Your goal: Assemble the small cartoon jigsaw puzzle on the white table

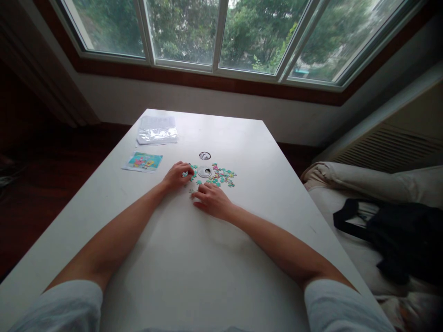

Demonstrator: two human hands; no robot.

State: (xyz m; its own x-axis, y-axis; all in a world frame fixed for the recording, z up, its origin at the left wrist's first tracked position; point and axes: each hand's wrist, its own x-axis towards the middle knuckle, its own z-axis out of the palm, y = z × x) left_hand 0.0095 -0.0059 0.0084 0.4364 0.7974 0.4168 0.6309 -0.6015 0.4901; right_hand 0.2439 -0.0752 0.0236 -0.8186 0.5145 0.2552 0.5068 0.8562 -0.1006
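Small jigsaw puzzle pieces (225, 176), mostly teal with pink and yellow bits, lie scattered on the white table (207, 267). My left hand (178, 176) is at the left side of the pile, its thumb and fingers pinched at a teal puzzle piece that they partly cover. Closer to me, my right hand (214, 202) rests low over the table with curled fingers. Its fingertips meet at a small pale puzzle piece (191, 194). Between the hands and just beyond them sits a round, silvery tin-like disc (204, 172), with pieces on both sides.
A second round disc (205, 156) lies farther back. To the left are a colourful cartoon picture sheet (143, 162) and a clear plastic bag (158, 130) with papers. A pale sofa (360, 263) with a dark garment (404, 235) stands at the right, below windows (259, 37).
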